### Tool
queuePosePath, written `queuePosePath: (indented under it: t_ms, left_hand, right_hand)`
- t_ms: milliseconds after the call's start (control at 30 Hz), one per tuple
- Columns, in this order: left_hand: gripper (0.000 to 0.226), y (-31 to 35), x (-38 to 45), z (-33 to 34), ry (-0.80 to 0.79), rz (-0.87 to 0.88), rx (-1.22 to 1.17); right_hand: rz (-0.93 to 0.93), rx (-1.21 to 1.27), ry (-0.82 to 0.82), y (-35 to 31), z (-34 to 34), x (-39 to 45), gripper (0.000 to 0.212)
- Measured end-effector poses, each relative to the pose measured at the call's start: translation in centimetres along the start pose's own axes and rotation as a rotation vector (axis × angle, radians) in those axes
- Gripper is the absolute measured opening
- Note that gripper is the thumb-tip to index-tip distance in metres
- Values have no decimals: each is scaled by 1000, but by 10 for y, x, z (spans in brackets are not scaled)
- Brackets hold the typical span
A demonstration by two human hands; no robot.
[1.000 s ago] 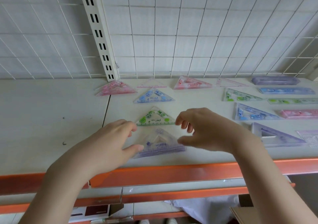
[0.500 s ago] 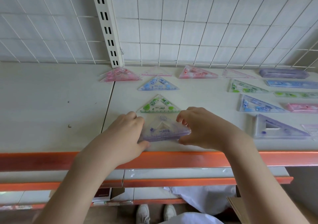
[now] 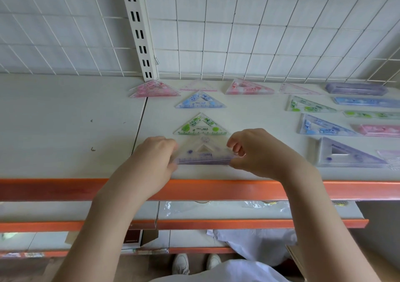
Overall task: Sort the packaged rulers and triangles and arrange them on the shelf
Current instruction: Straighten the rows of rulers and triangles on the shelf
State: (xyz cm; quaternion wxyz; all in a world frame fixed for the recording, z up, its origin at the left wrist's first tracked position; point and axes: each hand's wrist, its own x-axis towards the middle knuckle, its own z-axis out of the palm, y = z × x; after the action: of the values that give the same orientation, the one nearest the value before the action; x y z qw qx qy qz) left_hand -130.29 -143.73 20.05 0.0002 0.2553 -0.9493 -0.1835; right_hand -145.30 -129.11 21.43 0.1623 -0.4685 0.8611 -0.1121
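As we look down from the head view, both hands grip one purple triangle.
Our left hand [image 3: 158, 153] and right hand [image 3: 255, 151] pinch the ends of the purple triangle [image 3: 203, 155] near the front edge of the shelf [image 3: 65, 130], just in front of a green triangle [image 3: 200, 125]; a blue triangle [image 3: 200, 100] lies farther back.

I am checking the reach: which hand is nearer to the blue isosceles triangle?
Left, slightly. The left hand lies below-left of the blue isosceles triangle; the right hand lies below-right, farther.
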Motion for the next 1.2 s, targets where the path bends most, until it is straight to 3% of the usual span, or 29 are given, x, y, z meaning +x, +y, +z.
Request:
queuePosePath:
  t_ms: [67,700,800,900,1000,1100,1200]
  left_hand:
    - [27,2,0,-1,4,-14,-41]
    - [49,9,1,11,56,107,-140]
    - [58,18,5,13,55,158,-76]
    - [66,22,9,13,39,184,-22]
    - [75,21,10,10,-7,170,-46]
    - [85,22,12,7,-60,152,-65]
    - [88,26,15,6,-88,155,-87]
  right_hand:
    - [4,-13,-4,-1,0,0,27]
    - [53,-80,-79,-24,3,4,31]
    - [33,-121,-100,-34,4,6,10]
    - [30,-157,-118,-40,2,6,28]
    - [27,-133,-142,-41,0,8,14]
    - [27,-132,-184,-41,-4,11,26]
    - [12,-145,-209,-46,-5,15,15]
